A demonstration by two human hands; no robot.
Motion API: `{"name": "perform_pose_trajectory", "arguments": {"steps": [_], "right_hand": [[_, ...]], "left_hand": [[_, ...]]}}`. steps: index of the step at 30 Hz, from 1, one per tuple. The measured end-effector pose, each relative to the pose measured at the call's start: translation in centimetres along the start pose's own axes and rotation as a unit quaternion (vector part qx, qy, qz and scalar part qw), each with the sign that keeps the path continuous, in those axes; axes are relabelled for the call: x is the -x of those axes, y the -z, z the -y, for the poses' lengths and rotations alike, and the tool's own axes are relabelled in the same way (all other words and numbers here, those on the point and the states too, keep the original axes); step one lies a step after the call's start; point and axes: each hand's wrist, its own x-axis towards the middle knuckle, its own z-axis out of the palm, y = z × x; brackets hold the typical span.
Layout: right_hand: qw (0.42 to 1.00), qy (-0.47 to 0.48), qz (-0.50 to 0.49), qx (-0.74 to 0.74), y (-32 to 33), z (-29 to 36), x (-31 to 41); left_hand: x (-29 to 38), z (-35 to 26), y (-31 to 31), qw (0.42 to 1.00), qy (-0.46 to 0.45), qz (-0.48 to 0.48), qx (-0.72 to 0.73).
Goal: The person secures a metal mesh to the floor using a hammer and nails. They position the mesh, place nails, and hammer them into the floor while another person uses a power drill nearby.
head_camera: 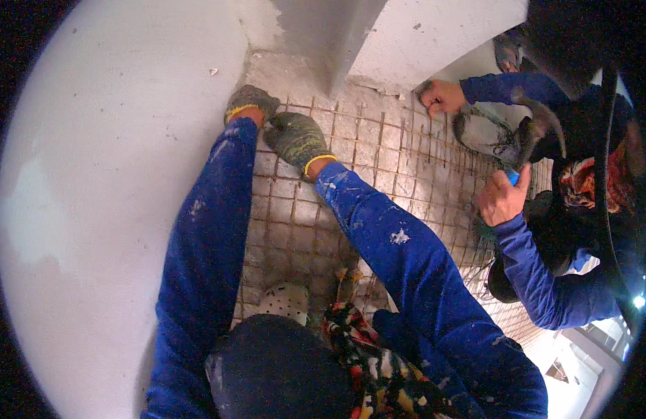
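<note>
My left hand [253, 102], in a dark knit work glove with a yellow cuff, is at the edge of a steel wire mesh [354, 125], close against the pale wall. Beside it and slightly nearer to me, my right hand [296, 139] rests over the mesh in a matching glove. Both gloves show mostly their backs. The fingers point down and away, so whether they grip a bar is hidden. Rusty-looking bars of the mesh cross in a grid just above a rough concrete floor [391, 139].
A plastered wall [102, 157] rises on my left, and a pale column [422, 42] stands ahead. At right a co-worker crouches, one hand [442, 98] near the mesh edge, the other hand [503, 196] holding a claw hammer [537, 125] with a blue grip. My perforated shoe [285, 302] is below.
</note>
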Motion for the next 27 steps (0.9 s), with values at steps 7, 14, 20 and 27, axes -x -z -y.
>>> {"name": "perform_pose_trajectory", "arguments": {"steps": [7, 14, 20, 27], "right_hand": [[0.997, 0.037, -0.026, 0.059, 0.5, 1.8, 1.5], [0.990, 0.094, -0.018, 0.103, 0.1, 0.0, -1.2], [0.965, 0.091, 0.087, 0.231, 1.7, -2.5, -5.2], [0.964, 0.115, 0.018, 0.241, 0.2, -3.1, -4.8]], "left_hand": [[-3.1, 2.0, 0.0, 0.977, -0.061, 0.168, -0.113], [-3.5, 1.8, 0.7, 0.968, -0.078, 0.207, -0.122], [-2.6, -0.1, 2.1, 0.890, -0.203, 0.256, -0.318], [1.3, -0.7, 0.4, 0.996, 0.007, 0.052, -0.075]]}}
